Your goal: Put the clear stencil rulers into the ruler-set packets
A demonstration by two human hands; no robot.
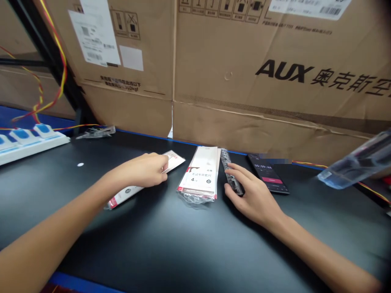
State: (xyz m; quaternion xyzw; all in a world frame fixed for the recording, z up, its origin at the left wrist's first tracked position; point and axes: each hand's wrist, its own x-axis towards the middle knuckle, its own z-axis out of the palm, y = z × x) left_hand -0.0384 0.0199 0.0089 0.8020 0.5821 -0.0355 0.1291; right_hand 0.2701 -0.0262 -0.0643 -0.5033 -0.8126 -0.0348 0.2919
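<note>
A: Packet [124, 196] under the left hand [137, 171]?
B: Middle's covered. Only both ends show.
A: Dark strip [227, 169]?
B: Right hand [255, 195] hides its lower part. Can't tell what it is.
A: Phone [269, 177]?
B: Small screen text unreadable. Smeared patch past its top end.
A: Clear bag [356, 160]?
B: Blurred, cut off by the right edge. Contents unclear.
A: Box label [93, 34]?
B: Print too small to read.

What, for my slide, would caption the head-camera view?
Left hand rests on a flat white-and-red packet; right hand touches a long grey ribbed strip.
</note>
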